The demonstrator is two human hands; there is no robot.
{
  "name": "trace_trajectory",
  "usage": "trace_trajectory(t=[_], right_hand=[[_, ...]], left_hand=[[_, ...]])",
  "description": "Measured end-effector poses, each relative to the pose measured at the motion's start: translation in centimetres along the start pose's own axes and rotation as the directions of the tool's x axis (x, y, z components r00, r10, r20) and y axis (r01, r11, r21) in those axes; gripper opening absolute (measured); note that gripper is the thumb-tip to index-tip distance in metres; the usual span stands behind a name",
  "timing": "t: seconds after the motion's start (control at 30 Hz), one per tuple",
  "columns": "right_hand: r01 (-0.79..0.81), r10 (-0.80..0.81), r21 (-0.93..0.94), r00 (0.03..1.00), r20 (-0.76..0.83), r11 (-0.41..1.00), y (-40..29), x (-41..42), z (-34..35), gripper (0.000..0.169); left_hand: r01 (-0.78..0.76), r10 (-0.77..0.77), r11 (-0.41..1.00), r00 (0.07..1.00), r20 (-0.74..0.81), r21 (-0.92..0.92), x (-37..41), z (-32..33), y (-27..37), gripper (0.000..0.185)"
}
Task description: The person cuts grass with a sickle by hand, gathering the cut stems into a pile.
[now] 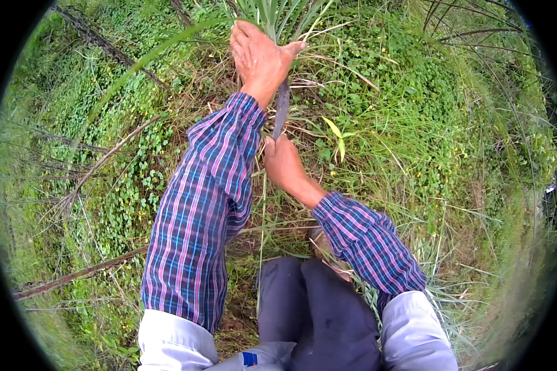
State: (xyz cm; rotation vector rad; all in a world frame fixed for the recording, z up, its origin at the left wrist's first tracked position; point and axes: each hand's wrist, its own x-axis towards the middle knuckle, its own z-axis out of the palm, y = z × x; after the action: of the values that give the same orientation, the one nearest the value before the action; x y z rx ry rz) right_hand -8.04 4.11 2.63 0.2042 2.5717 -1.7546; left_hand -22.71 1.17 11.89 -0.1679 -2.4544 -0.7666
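Ahead of me at the top of the view, my left hand (262, 58) is against the base of a clump of long green leaves (271, 16), its thumb pointing right. How far its fingers close round the leaves is hidden behind the back of the hand. Lower and slightly to the right, my right hand (285, 162) is closed on the near end of a dark, flat metal blade tool (282, 104), whose handle is hidden in the fist. The blade points away from me, and its far end passes beneath my left hand, out of sight.
Bare woody stems (116, 148) and a brown stick (83, 273) lie on the left over low leafy ground cover. Cut-looking grass blades (450, 297) lie at the lower right. A rounded brownish object (322, 243) shows beside my knees.
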Motion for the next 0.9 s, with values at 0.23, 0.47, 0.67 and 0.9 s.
trace_trajectory(t=[0.23,0.47,0.67,0.9], right_hand=[[-0.094,0.087,0.050,0.987,0.132,0.994,-0.1,-0.9,-3.1,0.032],[-0.392,0.196,0.585,0.908,0.370,0.710,-0.2,-1.2,-2.7,0.024],[-0.399,0.290,0.707,0.916,0.277,0.584,3.2,-2.5,-3.5,0.024],[-0.467,0.395,0.643,0.880,0.265,0.608,5.7,-3.1,-4.6,0.026]], left_hand=[[0.295,-0.265,0.944,0.945,0.192,-0.150,4.5,1.3,-0.5,0.075],[0.199,-0.027,0.859,0.938,0.347,-0.472,6.2,3.0,-5.1,0.027],[0.198,0.052,0.737,0.937,0.346,-0.646,5.6,3.0,-5.7,0.029],[0.155,0.080,0.743,0.945,0.317,-0.651,4.2,3.2,-5.7,0.025]])
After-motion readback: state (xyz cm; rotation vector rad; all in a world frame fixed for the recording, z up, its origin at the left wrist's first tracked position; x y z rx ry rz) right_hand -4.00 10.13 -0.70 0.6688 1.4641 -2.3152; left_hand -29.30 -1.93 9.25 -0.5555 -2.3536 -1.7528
